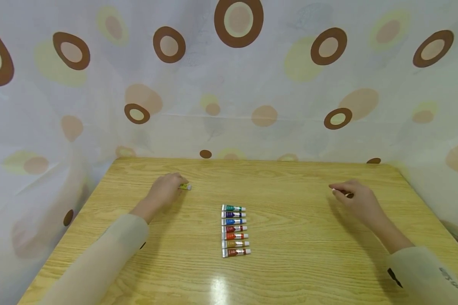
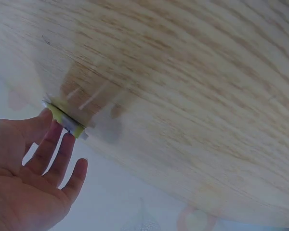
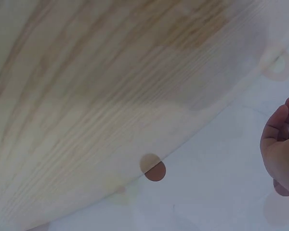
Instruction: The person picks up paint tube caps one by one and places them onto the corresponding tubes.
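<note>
- Left hand [image 1: 164, 192]: fingers [image 2: 53, 144] pinch a yellow-green paint tube [image 2: 65, 120], its cap end poking out over the worktop [image 1: 290, 262].
- Only the head view shows the right hand [image 1: 356, 199] gripping a dark tube [image 1: 347, 195] at its fingertips.
- Between both hands, well apart from them, lies a row of seven tubes [image 1: 234, 231].

sleeves: pale beige, long, both arms | right sleeve [image 1: 427, 275]: small dark printed marking | hands bare
</note>
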Demonstrator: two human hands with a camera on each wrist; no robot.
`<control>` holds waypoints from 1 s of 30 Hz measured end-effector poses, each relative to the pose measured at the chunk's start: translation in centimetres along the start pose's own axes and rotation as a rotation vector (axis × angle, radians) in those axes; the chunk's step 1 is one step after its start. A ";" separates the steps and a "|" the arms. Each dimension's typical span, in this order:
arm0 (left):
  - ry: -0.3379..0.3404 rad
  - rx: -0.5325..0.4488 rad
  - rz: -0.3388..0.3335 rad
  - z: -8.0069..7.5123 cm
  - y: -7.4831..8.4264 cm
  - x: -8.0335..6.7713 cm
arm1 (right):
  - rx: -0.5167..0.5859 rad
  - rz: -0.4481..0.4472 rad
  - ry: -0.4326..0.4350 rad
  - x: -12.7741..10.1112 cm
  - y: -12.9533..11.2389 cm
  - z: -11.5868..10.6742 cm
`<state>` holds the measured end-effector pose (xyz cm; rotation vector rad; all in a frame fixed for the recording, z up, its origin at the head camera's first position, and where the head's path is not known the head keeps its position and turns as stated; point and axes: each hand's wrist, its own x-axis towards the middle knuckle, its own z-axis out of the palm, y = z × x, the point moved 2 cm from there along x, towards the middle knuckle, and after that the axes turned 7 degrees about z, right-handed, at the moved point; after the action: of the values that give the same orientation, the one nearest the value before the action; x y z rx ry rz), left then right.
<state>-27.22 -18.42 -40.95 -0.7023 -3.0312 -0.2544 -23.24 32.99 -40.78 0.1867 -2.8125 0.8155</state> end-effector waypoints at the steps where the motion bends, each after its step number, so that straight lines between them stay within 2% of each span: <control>1: -0.002 0.014 0.002 0.0 0.0 0.1 | 0.000 0.001 -0.006 -0.1 -0.2 0.1; 7: -0.015 0.057 -0.011 0.1 -0.1 0.2 | -0.007 -0.011 -0.011 -0.4 -1.2 0.3; 14: -0.031 0.007 -0.048 0.4 -0.5 0.2 | -0.001 -0.051 -0.007 -0.6 -2.1 0.6; 18: -0.027 0.000 -0.030 0.6 -0.4 0.2 | -0.002 -0.061 -0.007 -0.6 -2.4 0.6; 23: 0.009 0.005 0.026 0.7 0.1 0.3 | 0.010 -0.073 -0.007 -0.7 -2.6 0.6; 27: 0.034 -0.046 0.031 0.2 0.9 0.3 | 0.017 -0.078 0.000 -0.6 -2.8 0.6; 30: 0.020 -0.106 0.024 -0.2 1.6 0.3 | 0.021 -0.086 0.009 -0.7 -2.8 0.6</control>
<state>-26.79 -16.93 -40.45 -0.7371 -3.0065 -0.4213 -22.20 30.32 -40.01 0.3048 -2.7672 0.8243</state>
